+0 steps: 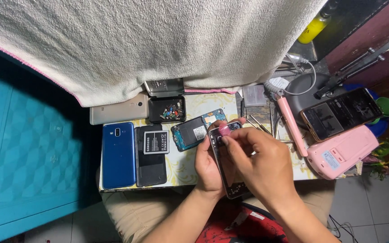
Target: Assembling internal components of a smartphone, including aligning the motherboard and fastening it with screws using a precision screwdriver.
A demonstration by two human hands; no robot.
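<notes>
Pink-tipped tool (pixel 224 130), pinched in right hand (pixel 261 165) fingers, needed gentle pressure; left hand (pixel 209 168) clamped the black phone frame (pixel 230 180) steady.

Teal cabinet (pixel 28 148) left, grey tiled floor (pixel 365 202), patterned tabletop (pixel 183 164).

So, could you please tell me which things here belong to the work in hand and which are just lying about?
In hand:
left hand
right hand
opened phone frame
pink tool

Lying about:
blue phone
loose battery
tray of small parts
pink case
</notes>
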